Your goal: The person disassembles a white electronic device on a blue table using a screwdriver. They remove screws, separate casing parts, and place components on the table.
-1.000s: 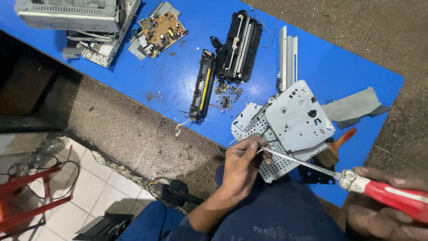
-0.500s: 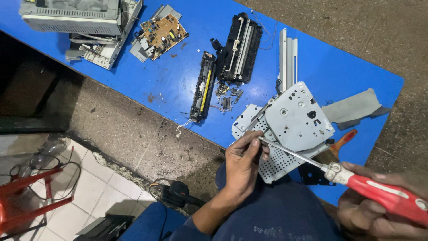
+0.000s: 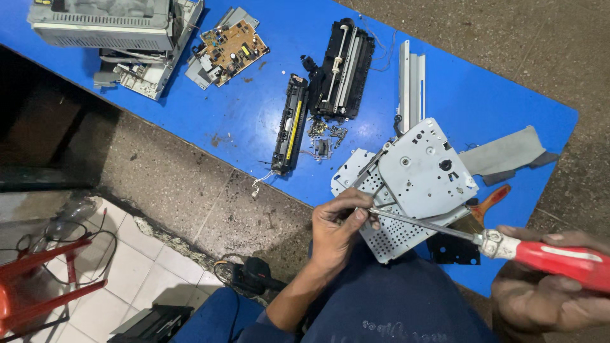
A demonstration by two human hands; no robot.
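My left hand (image 3: pixel 337 230) pinches the tip end of a long screwdriver (image 3: pixel 445 230) against the near edge of a grey metal chassis plate (image 3: pixel 426 168), which rests over a perforated metal sheet (image 3: pixel 397 235) at the blue table's (image 3: pixel 267 121) front edge. My right hand (image 3: pixel 549 286) grips the screwdriver's red handle at the lower right. The shaft runs from the handle leftward to my left fingers. An orange-handled tool (image 3: pixel 490 200) lies just beyond the shaft.
On the table lie a black roller assembly (image 3: pixel 343 63), a black and yellow cartridge bar (image 3: pixel 289 124), loose screws (image 3: pixel 324 136), a brown circuit board (image 3: pixel 232 47), a grey printer body (image 3: pixel 108 22) and grey panels (image 3: pixel 502 155). Red stool (image 3: pixel 38 286) and cables on the floor at left.
My left hand has moved up onto the plate's near edge, and the screwdriver has shifted up and left with it. My right hand has slid slightly inward.
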